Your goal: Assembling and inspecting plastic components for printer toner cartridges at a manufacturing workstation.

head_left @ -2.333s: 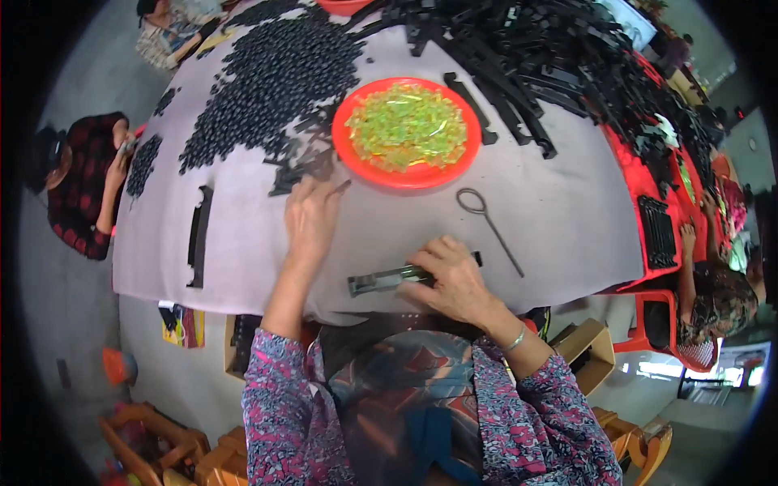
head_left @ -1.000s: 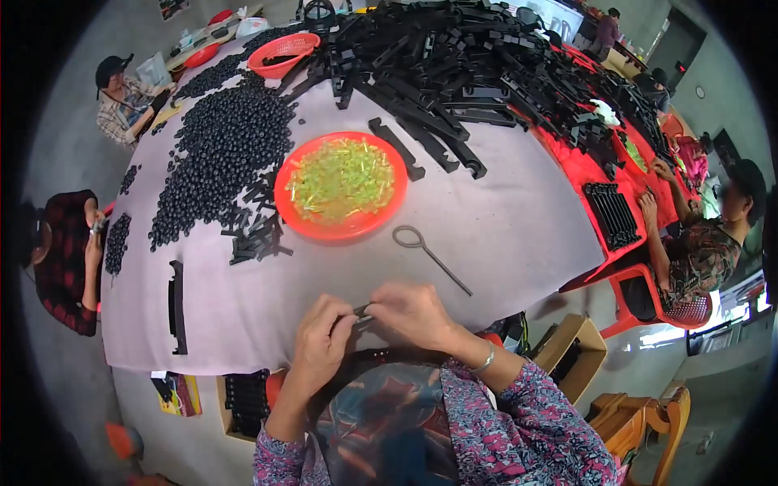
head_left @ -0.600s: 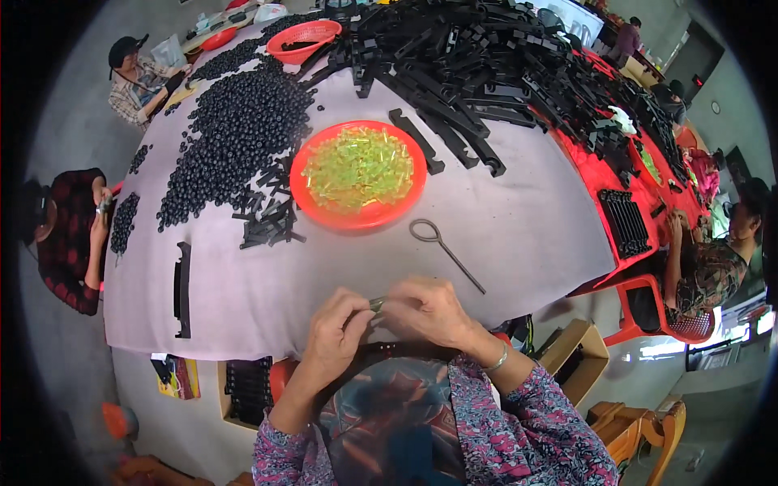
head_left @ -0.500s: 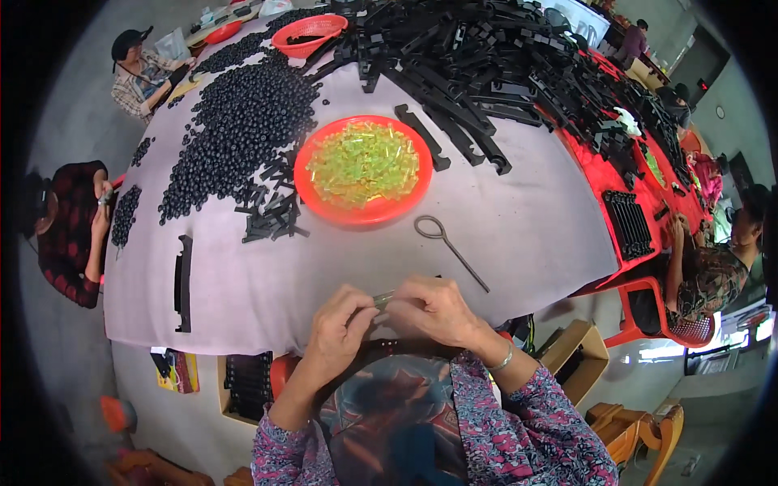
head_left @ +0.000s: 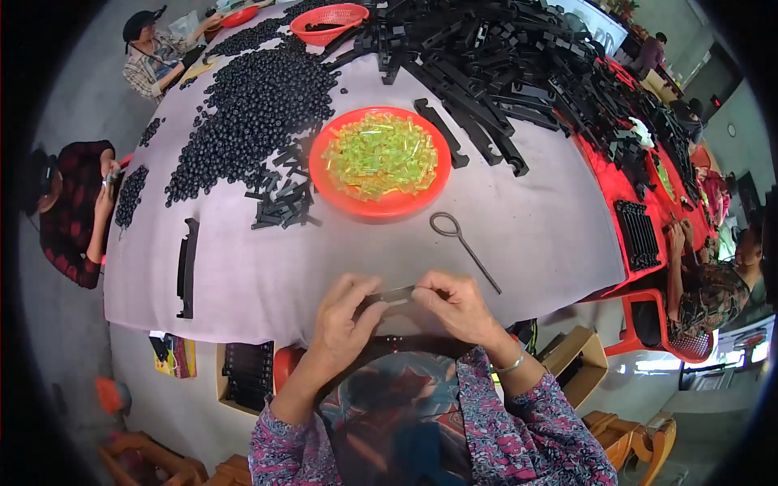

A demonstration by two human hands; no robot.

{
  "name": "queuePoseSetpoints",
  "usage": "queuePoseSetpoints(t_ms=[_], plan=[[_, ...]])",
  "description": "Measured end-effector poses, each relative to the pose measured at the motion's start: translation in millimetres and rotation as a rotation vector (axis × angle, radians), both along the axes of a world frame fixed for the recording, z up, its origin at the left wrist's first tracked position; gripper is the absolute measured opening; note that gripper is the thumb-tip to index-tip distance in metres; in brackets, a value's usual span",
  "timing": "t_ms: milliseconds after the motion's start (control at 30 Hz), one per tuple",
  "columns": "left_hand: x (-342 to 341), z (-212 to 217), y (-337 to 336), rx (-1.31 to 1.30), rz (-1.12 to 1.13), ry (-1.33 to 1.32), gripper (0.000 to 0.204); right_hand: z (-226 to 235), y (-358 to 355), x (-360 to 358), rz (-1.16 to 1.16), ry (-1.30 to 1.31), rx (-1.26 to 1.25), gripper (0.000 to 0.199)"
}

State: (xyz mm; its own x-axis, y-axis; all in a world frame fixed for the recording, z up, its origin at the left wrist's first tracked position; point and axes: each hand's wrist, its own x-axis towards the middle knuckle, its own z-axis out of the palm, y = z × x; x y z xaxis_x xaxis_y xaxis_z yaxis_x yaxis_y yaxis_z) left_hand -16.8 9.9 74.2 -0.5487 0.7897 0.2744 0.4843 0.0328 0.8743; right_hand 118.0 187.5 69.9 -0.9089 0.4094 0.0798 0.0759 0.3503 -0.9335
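Note:
My left hand (head_left: 342, 322) and my right hand (head_left: 455, 304) are close together over the table's front edge, thumbs and fingers pinched. Stretched between them is a short thin strip (head_left: 397, 295), dark along the top with a paler lower edge; its exact kind is too small to make out. Each hand grips one end. Beyond them lies a dark metal rod with a loop (head_left: 459, 236) at one end. Farther off, a red plate (head_left: 381, 209) carries a heap of yellow-green translucent tube pieces (head_left: 381, 158).
A long black plastic bar (head_left: 187, 267) lies at the left. Small black round pieces (head_left: 251, 113) and short black strips (head_left: 285, 202) are heaped at the far left. Long black parts (head_left: 478, 73) pile up at the back, near a red basket (head_left: 328, 18). Other people sit around the table.
My hands have moved slightly apart, showing more of the strip between them. My right hand has shifted a little right. The whole view has shifted slightly.

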Motion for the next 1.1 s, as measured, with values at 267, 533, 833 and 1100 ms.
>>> queuePoseSetpoints(t_ms=[267,533,833,1100], plan=[[-4,-10,-4,-0.295,-0.03,0.211,0.04,-14,12,7,-0.073,-0.079,-0.087,0.023],[-18,-35,-8,-0.256,-0.009,0.229,0.037,-13,13,5,-0.086,-0.183,-0.265,0.028],[-21,-41,-11,-0.235,-0.054,0.175,0.036,-16,5,-4,-0.016,-0.317,-0.075,0.031],[-20,-40,-12,-0.212,-0.075,0.184,0.033,-24,-5,-9,-0.054,-0.284,0.029,0.031]])
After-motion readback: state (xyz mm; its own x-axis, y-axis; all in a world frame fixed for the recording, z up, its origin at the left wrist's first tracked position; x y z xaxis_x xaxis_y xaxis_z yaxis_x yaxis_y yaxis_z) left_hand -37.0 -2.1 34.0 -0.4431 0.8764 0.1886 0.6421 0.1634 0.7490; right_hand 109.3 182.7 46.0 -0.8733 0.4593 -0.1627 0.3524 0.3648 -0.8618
